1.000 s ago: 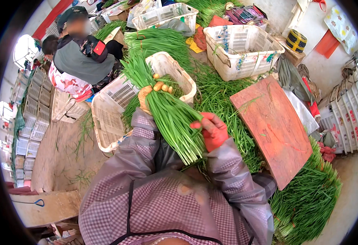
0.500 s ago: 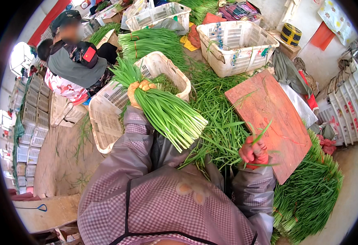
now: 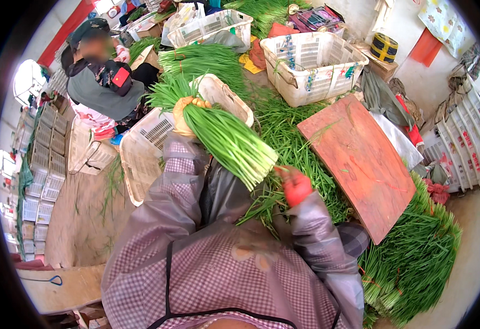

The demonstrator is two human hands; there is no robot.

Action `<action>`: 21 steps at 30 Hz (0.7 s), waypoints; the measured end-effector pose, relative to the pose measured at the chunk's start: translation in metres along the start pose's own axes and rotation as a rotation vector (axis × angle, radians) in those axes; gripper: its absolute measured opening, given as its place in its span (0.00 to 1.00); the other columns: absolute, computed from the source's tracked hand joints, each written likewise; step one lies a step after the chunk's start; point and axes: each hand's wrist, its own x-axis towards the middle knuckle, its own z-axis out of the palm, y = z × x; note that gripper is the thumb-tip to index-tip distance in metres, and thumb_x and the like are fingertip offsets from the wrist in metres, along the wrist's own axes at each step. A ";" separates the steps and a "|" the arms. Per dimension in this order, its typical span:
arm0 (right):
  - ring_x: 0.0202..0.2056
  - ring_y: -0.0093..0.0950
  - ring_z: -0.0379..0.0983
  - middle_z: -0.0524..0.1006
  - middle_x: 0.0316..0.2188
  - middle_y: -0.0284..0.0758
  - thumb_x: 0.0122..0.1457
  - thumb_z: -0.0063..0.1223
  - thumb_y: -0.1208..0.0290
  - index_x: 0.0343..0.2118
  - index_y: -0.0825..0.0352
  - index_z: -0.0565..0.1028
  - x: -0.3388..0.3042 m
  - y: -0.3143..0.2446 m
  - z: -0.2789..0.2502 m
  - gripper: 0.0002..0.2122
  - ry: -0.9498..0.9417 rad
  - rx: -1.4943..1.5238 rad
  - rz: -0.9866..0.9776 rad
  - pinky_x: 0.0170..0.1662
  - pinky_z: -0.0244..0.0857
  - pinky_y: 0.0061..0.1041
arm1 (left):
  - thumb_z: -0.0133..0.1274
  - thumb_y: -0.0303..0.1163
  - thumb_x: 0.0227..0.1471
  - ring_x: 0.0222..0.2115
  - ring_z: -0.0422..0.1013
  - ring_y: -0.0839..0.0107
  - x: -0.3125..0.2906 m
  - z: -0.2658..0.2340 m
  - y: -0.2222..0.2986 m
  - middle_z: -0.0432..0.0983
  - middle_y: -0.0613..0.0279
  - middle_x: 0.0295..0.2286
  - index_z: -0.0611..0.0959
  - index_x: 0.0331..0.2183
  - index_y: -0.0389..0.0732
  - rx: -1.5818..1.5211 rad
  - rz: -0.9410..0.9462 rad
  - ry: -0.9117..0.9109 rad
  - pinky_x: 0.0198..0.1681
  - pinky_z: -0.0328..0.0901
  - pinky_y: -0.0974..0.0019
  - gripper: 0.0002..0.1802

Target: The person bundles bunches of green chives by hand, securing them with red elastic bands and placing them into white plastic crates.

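Note:
My left hand (image 3: pixel 184 116), in a tan glove, is closed around a bunch of garlic chives (image 3: pixel 232 140) in front of me. The green leaf tips stick out at the upper left and the pale stem ends point to the lower right. My right hand (image 3: pixel 296 186), in a red glove, is just beside those stem ends. Its fingers point at the bunch but are blurred, so their grip cannot be made out. Under the bunch stands a white plastic crate (image 3: pixel 136 181). Loose chive leaves (image 3: pixel 289 129) lie heaped to the right of it.
A reddish board (image 3: pixel 360 164) lies at the right, beside stacked chive bundles (image 3: pixel 415 263). Another white crate (image 3: pixel 314 77) stands behind the leaf heap. More chives (image 3: pixel 207 60) lie farther back. At the left sits another person (image 3: pixel 106 90) in a cap, near a crate (image 3: pixel 89 153).
My right hand has moved left from above the board's edge to the stem ends. The leaf blades by its fingers no longer show. The bunch stays in my left hand, slightly turned.

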 end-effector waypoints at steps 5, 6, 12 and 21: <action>0.40 0.39 0.74 0.77 0.40 0.43 0.55 0.58 0.62 0.58 0.63 0.65 -0.008 0.040 -0.069 0.27 -0.343 -0.638 0.216 0.44 0.66 0.33 | 0.48 0.31 0.46 0.23 0.69 0.64 0.014 0.020 0.007 0.71 0.61 0.20 0.74 0.21 0.39 0.055 0.076 0.162 0.39 0.68 0.57 0.08; 0.45 0.39 0.74 0.76 0.44 0.45 0.54 0.59 0.61 0.59 0.63 0.62 -0.015 0.026 -0.074 0.30 -0.457 -0.992 0.249 0.49 0.66 0.34 | 0.49 0.32 0.45 0.23 0.69 0.63 0.014 0.036 -0.001 0.71 0.60 0.20 0.74 0.20 0.39 0.095 0.137 0.213 0.36 0.69 0.58 0.08; 0.64 0.40 0.50 0.54 0.63 0.50 0.49 0.65 0.61 0.66 0.65 0.43 0.033 -0.070 -0.085 0.47 -0.193 -0.009 -0.278 0.64 0.46 0.35 | 0.50 0.33 0.49 0.28 0.70 0.65 0.013 0.138 -0.021 0.70 0.60 0.21 0.73 0.22 0.40 0.229 -0.133 0.051 0.40 0.69 0.59 0.09; 0.53 0.34 0.66 0.68 0.52 0.40 0.44 0.65 0.70 0.62 0.65 0.52 0.103 -0.137 -0.062 0.42 0.047 0.222 -0.512 0.55 0.61 0.34 | 0.62 0.39 0.46 0.51 0.67 0.63 -0.043 0.288 -0.123 0.71 0.49 0.48 0.75 0.48 0.30 0.953 -0.345 -0.446 0.56 0.59 0.64 0.31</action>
